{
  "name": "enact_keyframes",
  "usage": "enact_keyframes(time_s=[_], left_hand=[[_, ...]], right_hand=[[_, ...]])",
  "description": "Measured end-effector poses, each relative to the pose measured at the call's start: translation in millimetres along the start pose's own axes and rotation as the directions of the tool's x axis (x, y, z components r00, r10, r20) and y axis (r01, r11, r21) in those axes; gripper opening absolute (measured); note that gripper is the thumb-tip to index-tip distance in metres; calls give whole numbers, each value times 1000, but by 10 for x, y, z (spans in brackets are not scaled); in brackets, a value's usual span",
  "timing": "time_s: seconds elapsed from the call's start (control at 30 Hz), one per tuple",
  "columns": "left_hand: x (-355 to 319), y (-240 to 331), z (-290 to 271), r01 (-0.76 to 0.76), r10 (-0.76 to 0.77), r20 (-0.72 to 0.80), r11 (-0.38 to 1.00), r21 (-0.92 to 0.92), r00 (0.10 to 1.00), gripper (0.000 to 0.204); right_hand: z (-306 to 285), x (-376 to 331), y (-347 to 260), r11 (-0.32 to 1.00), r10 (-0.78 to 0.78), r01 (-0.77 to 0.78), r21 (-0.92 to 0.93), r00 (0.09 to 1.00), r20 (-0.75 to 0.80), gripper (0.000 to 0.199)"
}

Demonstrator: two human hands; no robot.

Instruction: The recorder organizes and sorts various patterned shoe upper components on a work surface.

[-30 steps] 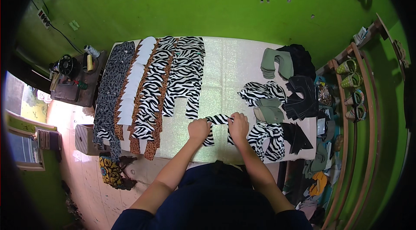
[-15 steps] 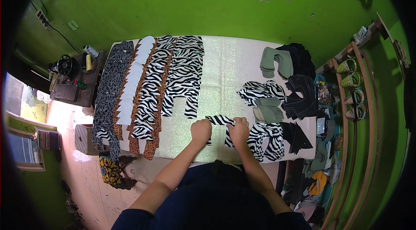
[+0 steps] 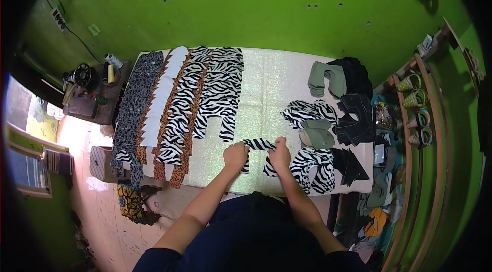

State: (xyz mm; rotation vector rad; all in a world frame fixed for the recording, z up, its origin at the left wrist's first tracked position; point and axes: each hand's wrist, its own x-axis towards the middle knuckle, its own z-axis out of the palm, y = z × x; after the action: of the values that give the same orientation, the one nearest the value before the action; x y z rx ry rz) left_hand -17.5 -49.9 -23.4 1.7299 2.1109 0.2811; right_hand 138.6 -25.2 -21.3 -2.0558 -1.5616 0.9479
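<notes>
Head-worn fisheye view, facing steeply down, near the table point(image 3: 269, 87)

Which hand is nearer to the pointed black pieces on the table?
Right. The right hand is left of the pointed black pieces, a zebra-print pile between them; the left hand is farther left, at the other end of the held zebra-print piece.

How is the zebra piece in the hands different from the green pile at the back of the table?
The zebra piece has black and white stripes; the green pile is plain. The left hand and right hand hold the zebra piece, while the green pile lies untouched. The zebra piece looks like one layer; the green pile shows several. Both are arch-shaped, opening toward the person.
</notes>
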Motion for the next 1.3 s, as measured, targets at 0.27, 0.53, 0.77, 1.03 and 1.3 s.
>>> enact_keyframes(time_s=[0.27, 0.53, 0.77, 1.03, 1.3], left_hand=[[-65, -98, -22, -100, 79, -198, 990, -100, 977, 34], [-150, -186, -236, -272, 209, -203, 893, -360, 957, 20], [-157, -520, -374, -56, -52, -154, 782, -621, 987, 21], [349, -1194, -722, -83, -27, -257, 910, -407, 966, 22], [677, -1547, -787, -302, 211, -361, 928, -219, 908, 21]], right_hand=[[-218, 78, 164, 912, -355, 296, 284, 916, 185, 20], [-230, 94, 190, 877, -352, 218, 428, 898, 264, 18], [46, 106, -279, 863, -312, 102, 495, 878, 363, 25], [856, 206, -838, 872, -357, 282, 401, 926, 126, 25], [1212, 140, -1177, 935, -324, 339, 105, 936, -138, 30]])
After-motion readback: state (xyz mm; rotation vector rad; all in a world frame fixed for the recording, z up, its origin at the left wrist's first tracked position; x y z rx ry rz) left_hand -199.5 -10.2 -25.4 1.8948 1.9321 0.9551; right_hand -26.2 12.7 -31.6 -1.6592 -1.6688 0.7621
